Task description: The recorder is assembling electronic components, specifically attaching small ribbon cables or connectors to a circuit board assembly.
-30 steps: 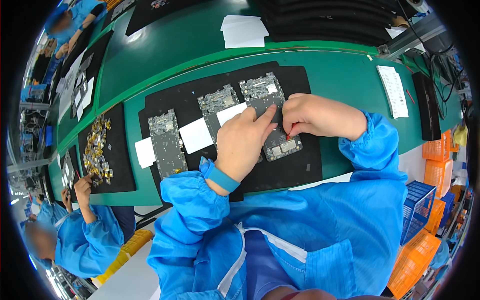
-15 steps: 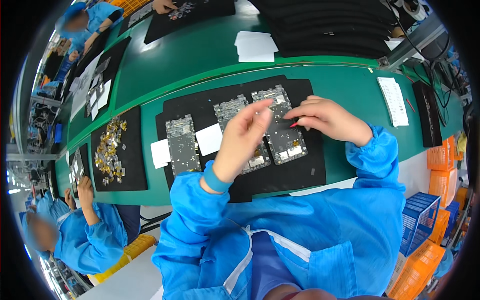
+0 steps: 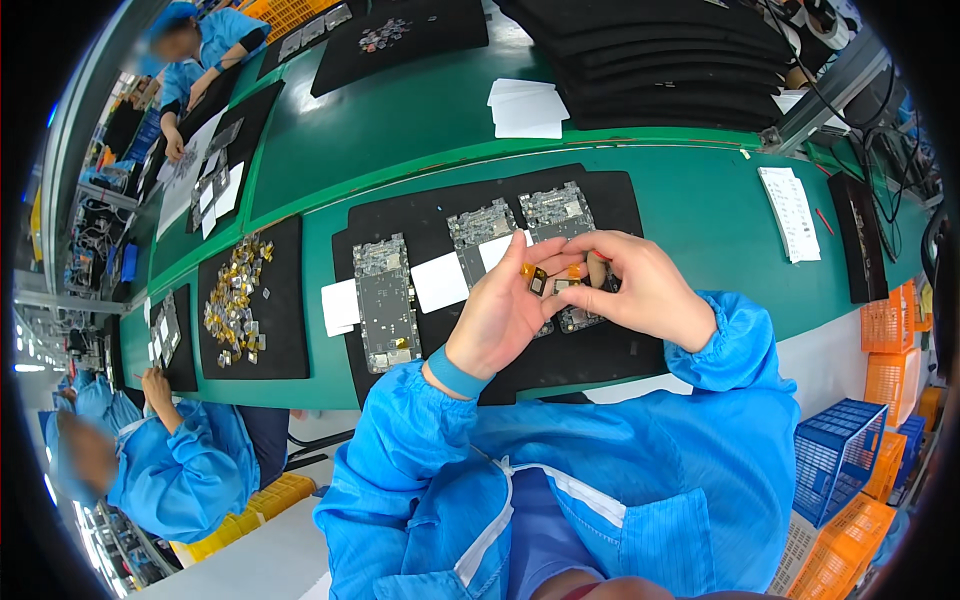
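Your left hand (image 3: 492, 325) is turned palm up, loosely spread and slightly cupped, and the small square parts (image 3: 538, 282) rest on its fingers, just beside your right thumb. Your right hand (image 3: 650, 290) curls in from the other side, thumb and fingers near those pieces; whether it pinches one, I cannot tell. The pieces look dark, with paler centres and orange tabs (image 3: 527, 270) along their upper ends. Partly hidden beyond your hands lies a gray circuit board (image 3: 557, 206). Left of your left hand sits a white card (image 3: 438, 284), with another board (image 3: 385, 310) farther out.
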`<state>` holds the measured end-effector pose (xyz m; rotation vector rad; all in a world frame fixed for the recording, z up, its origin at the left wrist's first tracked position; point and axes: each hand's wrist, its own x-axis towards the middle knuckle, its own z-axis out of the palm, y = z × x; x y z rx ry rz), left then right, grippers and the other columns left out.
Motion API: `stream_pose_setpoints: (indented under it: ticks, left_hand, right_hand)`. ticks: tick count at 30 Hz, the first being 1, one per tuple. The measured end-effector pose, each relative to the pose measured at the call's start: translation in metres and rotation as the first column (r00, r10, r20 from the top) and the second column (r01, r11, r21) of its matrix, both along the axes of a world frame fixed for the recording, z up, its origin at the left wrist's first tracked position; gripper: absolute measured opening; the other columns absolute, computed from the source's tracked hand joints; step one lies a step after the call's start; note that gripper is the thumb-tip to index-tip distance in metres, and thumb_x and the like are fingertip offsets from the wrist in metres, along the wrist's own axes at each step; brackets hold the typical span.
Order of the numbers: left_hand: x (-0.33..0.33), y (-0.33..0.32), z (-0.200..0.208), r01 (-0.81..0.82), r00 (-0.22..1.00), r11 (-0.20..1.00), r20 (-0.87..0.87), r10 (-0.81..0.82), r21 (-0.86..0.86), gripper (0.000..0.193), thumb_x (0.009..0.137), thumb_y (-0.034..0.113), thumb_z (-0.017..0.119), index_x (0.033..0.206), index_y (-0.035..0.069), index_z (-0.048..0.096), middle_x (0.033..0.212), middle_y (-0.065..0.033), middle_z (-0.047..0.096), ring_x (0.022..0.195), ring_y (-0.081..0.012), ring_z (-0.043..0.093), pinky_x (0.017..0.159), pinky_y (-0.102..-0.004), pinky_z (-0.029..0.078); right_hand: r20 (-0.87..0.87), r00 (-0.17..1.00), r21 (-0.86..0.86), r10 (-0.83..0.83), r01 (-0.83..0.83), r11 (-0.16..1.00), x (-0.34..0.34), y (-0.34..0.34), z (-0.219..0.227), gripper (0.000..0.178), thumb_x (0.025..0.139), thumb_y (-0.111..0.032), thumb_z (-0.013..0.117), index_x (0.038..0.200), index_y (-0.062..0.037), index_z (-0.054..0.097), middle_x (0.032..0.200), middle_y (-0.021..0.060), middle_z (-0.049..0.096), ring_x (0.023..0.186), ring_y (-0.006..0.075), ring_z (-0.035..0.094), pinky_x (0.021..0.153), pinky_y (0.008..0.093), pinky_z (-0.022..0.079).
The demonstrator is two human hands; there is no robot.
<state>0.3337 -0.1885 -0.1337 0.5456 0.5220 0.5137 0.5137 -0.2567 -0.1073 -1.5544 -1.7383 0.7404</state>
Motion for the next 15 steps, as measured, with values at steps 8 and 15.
stream_pose_setpoints:
  ticks: [8, 15]
  left_hand:
    - [0.002, -0.004, -0.001, -0.031, 0.999, 0.997, 0.023, 0.033, -0.072, 0.051, 0.102, 0.036, 0.044, 0.128, -0.008, 0.046, 0.123, -0.0165, 0.053, 0.113, -0.0222, 0.055, 0.097, -0.0367, 0.047]
    - [0.006, -0.006, -0.004, -0.037, 0.999, 0.991, 0.013, 0.039, -0.127, 0.042, 0.103, 0.026, 0.043, 0.128, -0.007, 0.048, 0.118, -0.0137, 0.055, 0.107, -0.0226, 0.058, 0.096, -0.0365, 0.049]
  right_hand:
    - [0.140, 0.988, 0.189, 0.064, -0.090, 0.978, 0.001, -0.004, -0.002, 0.026, 0.078, -0.013, 0.074, 0.102, -0.0081, 0.068, 0.079, 0.0076, 0.059, 0.075, 0.0266, 0.061, 0.066, 0.0359, 0.051]
    - [-0.124, 0.992, 0.099, 0.029, -0.016, 0.995, 0.016, -0.003, -0.013, 0.014, 0.085, -0.006, 0.069, 0.098, -0.0041, 0.064, 0.083, 0.0036, 0.064, 0.072, 0.0162, 0.062, 0.064, 0.0284, 0.049]
